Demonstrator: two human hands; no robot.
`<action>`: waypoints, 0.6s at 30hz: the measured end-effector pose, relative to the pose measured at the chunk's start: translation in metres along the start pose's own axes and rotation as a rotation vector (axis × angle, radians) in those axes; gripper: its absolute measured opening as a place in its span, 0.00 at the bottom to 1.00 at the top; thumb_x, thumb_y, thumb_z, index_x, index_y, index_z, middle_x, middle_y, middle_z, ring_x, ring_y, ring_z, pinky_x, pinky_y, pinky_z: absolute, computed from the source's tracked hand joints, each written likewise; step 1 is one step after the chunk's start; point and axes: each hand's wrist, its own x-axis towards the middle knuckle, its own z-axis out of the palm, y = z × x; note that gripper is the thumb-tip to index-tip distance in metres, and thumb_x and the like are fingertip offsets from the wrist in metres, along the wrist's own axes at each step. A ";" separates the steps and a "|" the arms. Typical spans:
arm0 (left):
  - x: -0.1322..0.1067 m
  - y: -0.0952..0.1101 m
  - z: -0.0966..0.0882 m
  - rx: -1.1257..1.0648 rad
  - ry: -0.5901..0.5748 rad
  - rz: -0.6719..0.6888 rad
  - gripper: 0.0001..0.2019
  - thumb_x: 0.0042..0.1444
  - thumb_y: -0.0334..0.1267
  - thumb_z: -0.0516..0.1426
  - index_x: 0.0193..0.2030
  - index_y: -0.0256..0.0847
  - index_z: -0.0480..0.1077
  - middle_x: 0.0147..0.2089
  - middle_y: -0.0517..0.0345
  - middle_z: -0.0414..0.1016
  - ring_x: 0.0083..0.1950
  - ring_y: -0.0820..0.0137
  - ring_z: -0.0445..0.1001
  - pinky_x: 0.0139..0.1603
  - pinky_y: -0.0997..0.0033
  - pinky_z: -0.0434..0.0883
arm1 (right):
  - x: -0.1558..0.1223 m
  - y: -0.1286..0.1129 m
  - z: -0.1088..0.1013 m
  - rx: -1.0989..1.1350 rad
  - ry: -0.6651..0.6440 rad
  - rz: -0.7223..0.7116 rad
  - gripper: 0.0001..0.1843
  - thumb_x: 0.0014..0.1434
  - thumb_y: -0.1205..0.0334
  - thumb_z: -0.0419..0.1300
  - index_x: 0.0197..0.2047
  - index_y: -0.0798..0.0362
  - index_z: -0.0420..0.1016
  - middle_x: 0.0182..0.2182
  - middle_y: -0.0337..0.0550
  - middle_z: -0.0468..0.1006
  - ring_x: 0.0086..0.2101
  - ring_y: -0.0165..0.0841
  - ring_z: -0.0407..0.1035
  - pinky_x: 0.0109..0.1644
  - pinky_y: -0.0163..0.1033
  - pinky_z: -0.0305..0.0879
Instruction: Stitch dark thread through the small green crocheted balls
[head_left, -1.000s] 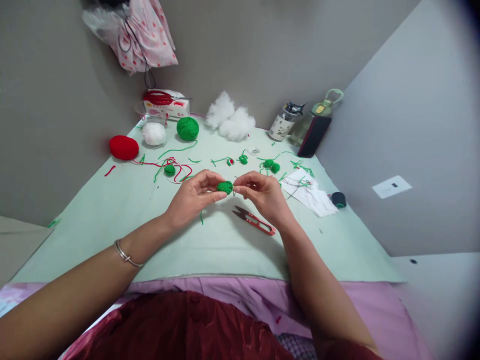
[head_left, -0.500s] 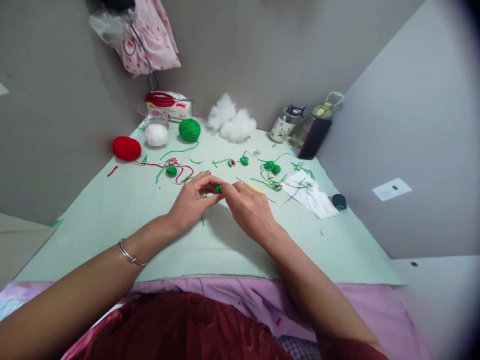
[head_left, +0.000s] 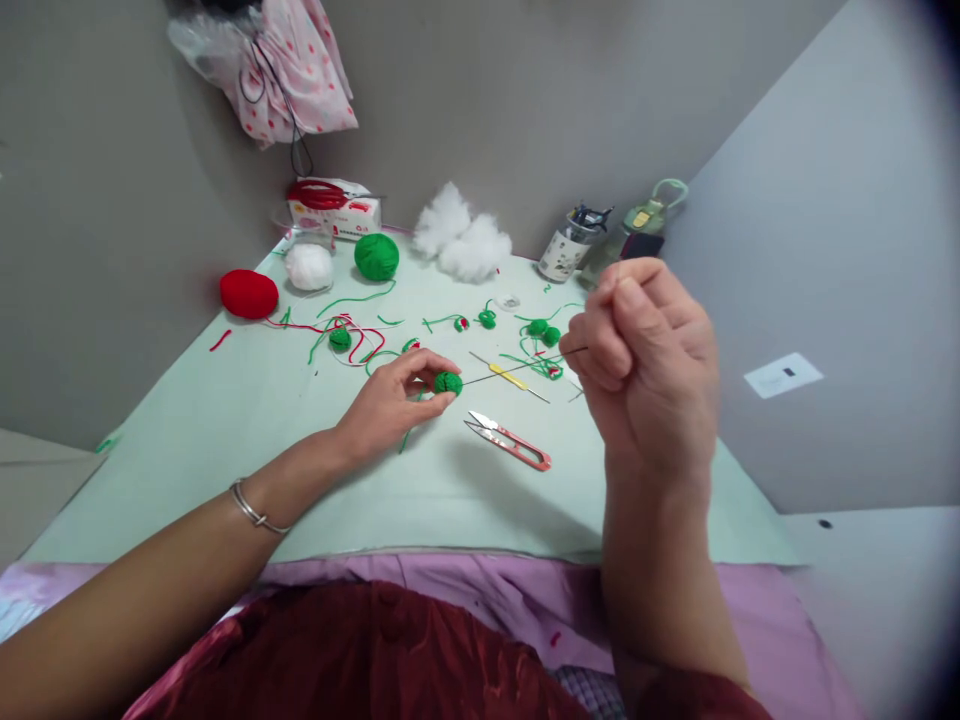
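Note:
My left hand (head_left: 386,405) pinches a small green crocheted ball (head_left: 448,384) between thumb and fingers, just above the table. A dark thread (head_left: 487,376) stretches taut from the ball toward the right. Its other end runs into my right hand (head_left: 651,365), which is raised in a closed fist with the thumb pressed on the fingers. Whether a needle is inside that fist is hidden. Beneath the thread lies a yellow-handled crochet hook (head_left: 508,377). Orange-handled thread snips (head_left: 517,446) rest on the table between my hands, blades pointing left.
Red (head_left: 249,294), white (head_left: 309,268) and green yarn balls (head_left: 376,258) sit at the back left, near a box (head_left: 352,215). White stuffing (head_left: 465,240), a pen jar (head_left: 565,250) and a bottle (head_left: 645,222) stand along the wall. Green crocheted pieces (head_left: 544,330) and yarn scraps lie mid-table.
My right hand has moved away from the ball, up and to the right, with the thread now stretched between. The snips have come into sight. My left hand still holds the ball.

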 end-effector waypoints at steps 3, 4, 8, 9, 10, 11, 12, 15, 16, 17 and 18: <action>0.001 0.003 -0.003 -0.059 -0.005 -0.046 0.14 0.57 0.42 0.65 0.49 0.42 0.77 0.47 0.53 0.78 0.47 0.65 0.75 0.53 0.61 0.72 | -0.002 0.012 -0.004 -0.155 -0.001 0.008 0.08 0.66 0.54 0.63 0.41 0.48 0.70 0.22 0.32 0.65 0.22 0.26 0.58 0.25 0.34 0.58; 0.002 0.004 -0.005 -0.070 0.008 -0.052 0.15 0.57 0.42 0.65 0.50 0.42 0.78 0.47 0.53 0.79 0.48 0.64 0.75 0.54 0.61 0.72 | -0.004 0.018 -0.004 -0.219 -0.015 0.011 0.08 0.66 0.54 0.63 0.41 0.48 0.71 0.24 0.34 0.68 0.23 0.27 0.61 0.26 0.35 0.60; 0.003 0.006 -0.006 -0.103 0.055 -0.049 0.15 0.57 0.43 0.66 0.50 0.43 0.78 0.47 0.52 0.80 0.49 0.63 0.76 0.56 0.61 0.72 | -0.017 0.041 0.001 -0.525 -0.098 -0.089 0.05 0.66 0.59 0.63 0.37 0.49 0.77 0.31 0.41 0.74 0.29 0.30 0.67 0.33 0.38 0.65; 0.003 0.006 -0.006 -0.113 0.059 -0.045 0.15 0.57 0.43 0.66 0.50 0.43 0.78 0.48 0.52 0.80 0.50 0.63 0.77 0.56 0.61 0.72 | -0.020 0.046 0.002 -0.608 -0.117 -0.138 0.04 0.65 0.61 0.63 0.37 0.49 0.78 0.31 0.41 0.74 0.31 0.31 0.67 0.34 0.38 0.65; 0.003 0.006 -0.006 -0.119 0.060 -0.039 0.15 0.57 0.43 0.66 0.50 0.42 0.77 0.48 0.52 0.80 0.50 0.63 0.77 0.56 0.61 0.72 | -0.022 0.050 0.003 -0.683 -0.135 -0.184 0.04 0.66 0.63 0.63 0.37 0.49 0.80 0.31 0.41 0.73 0.32 0.31 0.67 0.34 0.38 0.64; 0.003 0.006 -0.006 -0.123 0.059 -0.034 0.15 0.57 0.43 0.66 0.50 0.42 0.77 0.48 0.52 0.80 0.51 0.63 0.77 0.57 0.61 0.72 | -0.024 0.053 0.003 -0.746 -0.154 -0.221 0.05 0.66 0.64 0.62 0.38 0.49 0.80 0.31 0.41 0.71 0.32 0.30 0.66 0.33 0.37 0.63; 0.003 0.005 -0.006 -0.122 0.056 -0.029 0.15 0.57 0.43 0.66 0.49 0.42 0.77 0.48 0.52 0.80 0.51 0.63 0.76 0.57 0.61 0.72 | -0.026 0.056 0.004 -0.797 -0.173 -0.244 0.06 0.66 0.66 0.61 0.39 0.50 0.80 0.30 0.40 0.70 0.31 0.30 0.66 0.33 0.37 0.62; 0.003 0.005 -0.005 -0.111 0.049 -0.021 0.15 0.57 0.42 0.66 0.49 0.42 0.76 0.48 0.52 0.79 0.51 0.63 0.76 0.56 0.61 0.72 | -0.028 0.061 0.005 -0.876 -0.215 -0.291 0.08 0.67 0.69 0.59 0.38 0.52 0.79 0.28 0.38 0.68 0.29 0.28 0.65 0.33 0.35 0.61; 0.003 0.005 -0.005 -0.111 0.048 -0.020 0.15 0.57 0.42 0.66 0.50 0.42 0.76 0.48 0.52 0.79 0.51 0.63 0.76 0.56 0.61 0.72 | -0.029 0.062 0.006 -0.892 -0.225 -0.299 0.08 0.67 0.69 0.58 0.38 0.52 0.79 0.28 0.39 0.68 0.29 0.27 0.65 0.33 0.35 0.60; 0.003 0.005 -0.005 -0.112 0.050 -0.018 0.15 0.57 0.42 0.66 0.49 0.42 0.76 0.48 0.52 0.79 0.51 0.63 0.75 0.56 0.61 0.72 | -0.029 0.062 0.006 -0.907 -0.228 -0.307 0.08 0.67 0.70 0.58 0.38 0.53 0.78 0.29 0.39 0.69 0.30 0.28 0.65 0.33 0.35 0.60; 0.003 0.005 -0.006 -0.111 0.049 -0.016 0.15 0.57 0.42 0.66 0.49 0.42 0.76 0.48 0.52 0.79 0.51 0.63 0.75 0.56 0.61 0.72 | -0.030 0.062 0.006 -0.924 -0.225 -0.314 0.08 0.67 0.69 0.58 0.38 0.53 0.78 0.30 0.40 0.69 0.31 0.28 0.66 0.34 0.35 0.60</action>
